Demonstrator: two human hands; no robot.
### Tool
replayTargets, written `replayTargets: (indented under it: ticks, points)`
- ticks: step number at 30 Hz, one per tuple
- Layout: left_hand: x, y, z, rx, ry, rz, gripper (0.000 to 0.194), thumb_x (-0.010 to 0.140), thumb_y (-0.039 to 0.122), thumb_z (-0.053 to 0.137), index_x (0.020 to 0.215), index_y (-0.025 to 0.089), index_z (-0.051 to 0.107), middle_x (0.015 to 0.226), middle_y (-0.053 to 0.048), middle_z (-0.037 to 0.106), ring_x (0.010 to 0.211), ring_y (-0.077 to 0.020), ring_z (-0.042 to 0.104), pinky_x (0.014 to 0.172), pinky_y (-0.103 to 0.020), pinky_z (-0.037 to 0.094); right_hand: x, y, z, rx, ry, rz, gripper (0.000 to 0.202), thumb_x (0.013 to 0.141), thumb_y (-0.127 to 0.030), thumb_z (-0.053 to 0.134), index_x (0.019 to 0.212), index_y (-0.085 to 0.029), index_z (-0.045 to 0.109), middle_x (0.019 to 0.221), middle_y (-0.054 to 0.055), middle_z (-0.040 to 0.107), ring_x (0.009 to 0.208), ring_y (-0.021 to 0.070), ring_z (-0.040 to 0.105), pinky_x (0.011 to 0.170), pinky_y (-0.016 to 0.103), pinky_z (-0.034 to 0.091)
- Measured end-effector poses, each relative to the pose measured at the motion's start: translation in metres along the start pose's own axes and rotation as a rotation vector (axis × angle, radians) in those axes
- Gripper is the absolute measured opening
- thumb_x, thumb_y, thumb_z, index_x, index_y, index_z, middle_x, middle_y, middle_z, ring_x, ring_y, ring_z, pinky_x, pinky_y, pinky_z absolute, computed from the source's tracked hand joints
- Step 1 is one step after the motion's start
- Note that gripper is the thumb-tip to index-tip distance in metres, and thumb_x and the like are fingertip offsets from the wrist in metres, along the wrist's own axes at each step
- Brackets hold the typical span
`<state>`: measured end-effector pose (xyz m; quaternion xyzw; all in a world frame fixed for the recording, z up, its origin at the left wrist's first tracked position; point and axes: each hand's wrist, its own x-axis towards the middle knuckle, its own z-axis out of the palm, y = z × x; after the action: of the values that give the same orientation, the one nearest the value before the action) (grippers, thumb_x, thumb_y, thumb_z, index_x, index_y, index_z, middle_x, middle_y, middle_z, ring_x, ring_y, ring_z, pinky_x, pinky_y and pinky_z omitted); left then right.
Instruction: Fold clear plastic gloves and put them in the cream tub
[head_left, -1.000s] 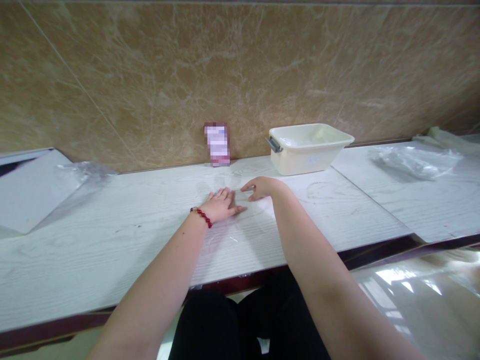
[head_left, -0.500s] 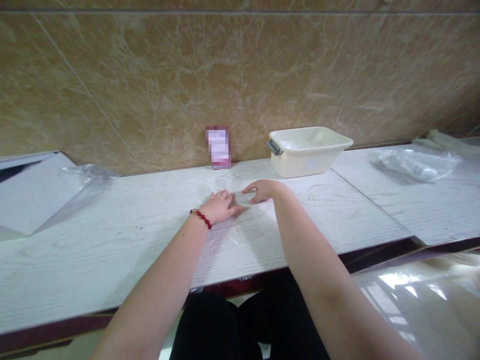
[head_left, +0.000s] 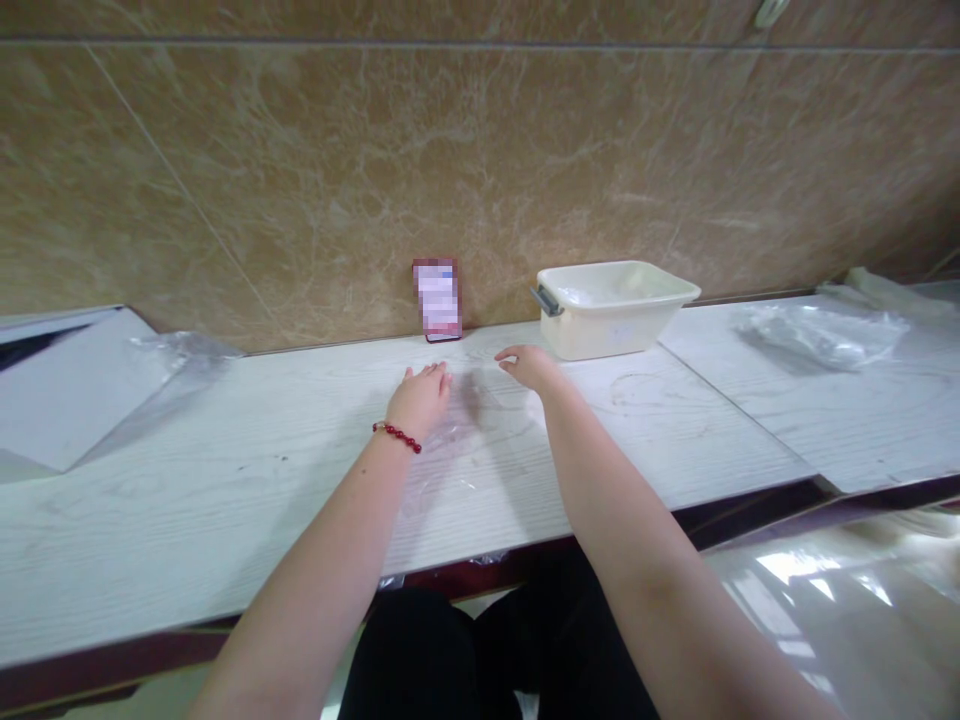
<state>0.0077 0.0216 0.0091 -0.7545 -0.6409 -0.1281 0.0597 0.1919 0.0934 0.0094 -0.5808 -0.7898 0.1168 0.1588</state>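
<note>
Both hands are now sitting nearer the wall than in the earlier frames, with a wider gap between them; the left hand's fingers are bunching closer together than in their earlier spread. Clear plastic film (head_left: pixel 466 484) is lying on the white wood-grain counter (head_left: pixel 300 520), in front of and between the hands, showing mainly as faint creases and glints; its full outline is not reading clearly. Left hand (head_left: pixel 421 398) is staying open, palm down, fingers pointing toward the wall; contact with film is not resolving. Right hand (head_left: pixel 529 366) is bending at the wrist, fingers loosely curving but open, pointing left; can't tell if it is touching film. Red bead bracelet (head_left: pixel 397 434) is circling the left wrist. Phone (head_left: pixel 441 302) is leaning upright on the marbled wall (head_left: pixel 300 180), just beyond the hands, screen blurred. Cream plastic bin (head_left: pixel 611 330), grey handle (head_left: pixel 547 301) facing left, is standing to the right of it, near the wall. Crumpled clear plastic (head_left: pixel 829 333) is lying farther right. White box (head_left: pixel 82 385) is sitting far left, more clear plastic (head_left: pixel 191 350) bunching beside it.
</note>
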Motion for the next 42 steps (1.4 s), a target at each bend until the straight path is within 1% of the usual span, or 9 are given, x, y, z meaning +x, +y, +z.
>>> replayTargets:
  ticks: [4,9,15,19,24,29,33,38,42]
  points:
    - [-0.001,-0.003,-0.010,-0.011,0.088,-0.093,0.041,0.084,0.026,0.019,0.112,0.013,0.046,0.110,-0.010,0.055,0.101,-0.0171,0.050,0.095,-0.033,0.026,0.001,-0.002,0.004,-0.037,0.007,-0.035,0.024,0.073,-0.033,0.046,0.089,-0.025,0.061,0.083,0.000,0.062,0.073,0.0132,0.055,0.062,0.020,0.038]
    - [-0.007,-0.007,-0.036,-0.065,0.161,-0.171,0.039,0.083,0.027,0.024,0.109,0.015,0.051,0.101,-0.008,0.060,0.091,-0.0183,0.055,0.087,-0.031,0.035,-0.002,-0.007,0.004,-0.082,-0.135,-0.117,0.018,0.066,-0.033,0.053,0.079,-0.027,0.063,0.076,-0.002,0.062,0.067,0.0112,0.054,0.055,0.018,0.037]
    - [-0.055,-0.007,-0.065,-0.202,0.041,0.028,0.031,0.078,0.034,0.037,0.095,0.020,0.060,0.100,-0.001,0.061,0.095,-0.0147,0.052,0.087,-0.025,0.037,-0.003,-0.012,0.001,-0.057,-0.165,-0.154,0.019,0.065,-0.031,0.053,0.080,-0.025,0.064,0.079,-0.002,0.062,0.069,0.0109,0.053,0.056,0.017,0.036]
    - [-0.104,-0.013,-0.057,-0.279,-0.155,0.064,0.030,0.076,0.036,0.041,0.095,0.023,0.060,0.107,0.000,0.057,0.099,-0.0147,0.050,0.091,-0.028,0.035,-0.005,-0.015,0.003,-0.062,-0.223,-0.178,0.019,0.065,-0.027,0.053,0.080,-0.025,0.064,0.079,-0.001,0.062,0.070,0.0115,0.054,0.057,0.018,0.036]
    - [-0.137,-0.020,-0.036,-0.377,-0.184,0.031,0.032,0.073,0.035,0.045,0.101,0.023,0.056,0.115,-0.002,0.051,0.106,-0.0160,0.045,0.094,-0.032,0.033,-0.011,-0.024,-0.005,-0.035,-0.178,-0.155,0.022,0.070,-0.031,0.050,0.087,-0.024,0.062,0.082,0.000,0.062,0.070,0.0118,0.054,0.059,0.018,0.037]
    - [-0.144,-0.018,-0.025,-0.437,-0.128,-0.018,0.034,0.071,0.032,0.049,0.104,0.023,0.054,0.119,-0.004,0.047,0.108,-0.0168,0.043,0.095,-0.034,0.032,-0.019,-0.035,-0.017,0.010,-0.108,-0.138,0.026,0.076,-0.032,0.044,0.095,-0.022,0.058,0.080,0.001,0.062,0.070,0.0113,0.054,0.060,0.018,0.036]
    - [-0.145,-0.015,-0.024,-0.449,-0.094,-0.025,0.033,0.071,0.034,0.050,0.101,0.023,0.057,0.116,-0.005,0.050,0.105,-0.0172,0.045,0.094,-0.034,0.034,-0.036,-0.038,-0.021,-0.028,-0.044,-0.216,0.024,0.076,-0.030,0.044,0.092,-0.021,0.059,0.080,0.002,0.061,0.073,0.0121,0.054,0.063,0.019,0.037]
    - [-0.143,-0.013,-0.023,-0.441,-0.062,0.010,0.020,0.074,0.032,0.046,0.080,0.023,0.064,0.107,-0.003,0.055,0.098,-0.0154,0.050,0.090,-0.030,0.038,-0.085,-0.032,-0.024,0.020,0.037,-0.443,0.022,0.078,-0.028,0.042,0.089,-0.020,0.059,0.082,0.004,0.058,0.076,0.0127,0.053,0.070,0.023,0.038]
    - [-0.141,-0.009,-0.024,-0.405,-0.030,0.034,0.019,0.076,0.030,0.044,0.076,0.023,0.062,0.098,-0.002,0.059,0.091,-0.0152,0.053,0.086,-0.031,0.040,-0.128,-0.027,-0.022,0.070,0.062,-0.533,0.022,0.077,-0.031,0.044,0.091,-0.021,0.058,0.088,0.006,0.057,0.086,0.0152,0.050,0.079,0.028,0.037]
